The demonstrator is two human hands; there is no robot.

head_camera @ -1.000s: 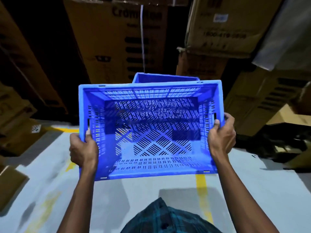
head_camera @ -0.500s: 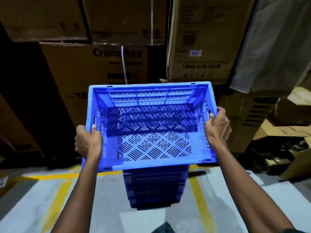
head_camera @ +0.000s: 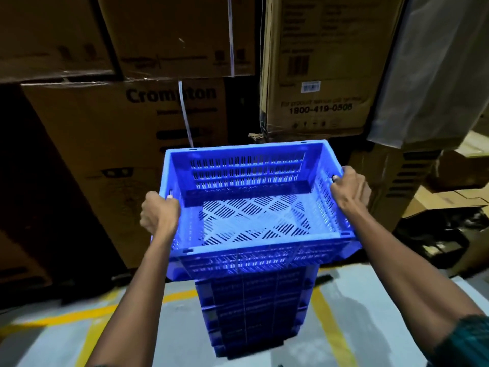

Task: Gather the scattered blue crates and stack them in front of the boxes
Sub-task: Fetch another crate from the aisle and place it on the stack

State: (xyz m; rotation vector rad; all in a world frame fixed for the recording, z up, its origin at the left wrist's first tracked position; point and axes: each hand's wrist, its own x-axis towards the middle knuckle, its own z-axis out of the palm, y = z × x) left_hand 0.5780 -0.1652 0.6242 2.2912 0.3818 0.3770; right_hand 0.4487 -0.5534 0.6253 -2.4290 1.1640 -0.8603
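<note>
- A person held a blue crate (head_camera: 254, 207) at centre frame, directly above a stack of blue crates (head_camera: 251, 311) standing on the grey floor (head_camera: 53, 348).
- The left hand (head_camera: 158, 214) gripped the crate's left rim; the right hand (head_camera: 349, 188) gripped its right rim.
- Cardboard boxes (head_camera: 127, 144) rose behind the stack, filling the upper frame.

Dim storeroom, grey floor (head_camera: 66, 345) with yellow lines (head_camera: 330, 329) (paint worn), hanging plastic sheet (head_camera: 434, 70)
</note>
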